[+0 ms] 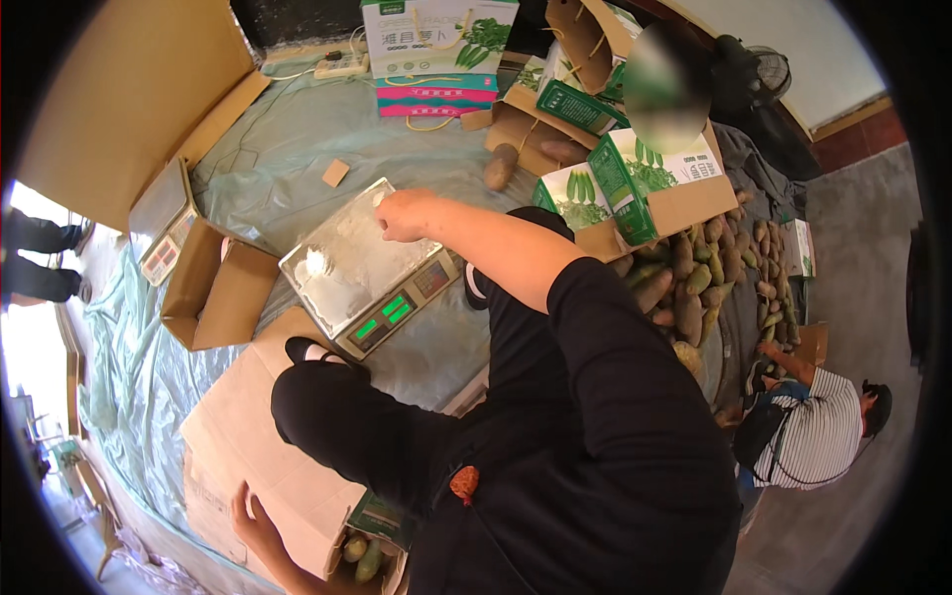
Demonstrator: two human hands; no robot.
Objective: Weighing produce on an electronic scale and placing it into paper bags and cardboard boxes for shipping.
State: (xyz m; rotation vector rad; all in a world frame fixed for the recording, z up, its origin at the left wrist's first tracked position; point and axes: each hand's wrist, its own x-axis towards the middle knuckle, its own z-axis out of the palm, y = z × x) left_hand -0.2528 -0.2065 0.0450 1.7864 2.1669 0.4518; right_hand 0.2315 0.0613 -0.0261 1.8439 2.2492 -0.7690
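My right arm reaches across to the far right corner of a digital scale (337, 260) with a worn metal plate and lit green displays. My right hand (405, 215) is closed there, over the plate's edge; whatever its fingers hold, if anything, is hidden. No goods rest on the plate. Down at the lower left, my left hand (256, 521) is open with thumb and fingers apart, above a flat cardboard sheet (233, 431). Beside that wrist stands an open carton (397, 563) holding green radishes (368, 562).
A heap of radishes (694, 283) lies at the right, where a person in a striped shirt (808, 436) bends. Printed cartons (620, 188) stand at the far right, gift boxes (441, 45) at the back. An open brown box (223, 288) and second scale (164, 223) are left.
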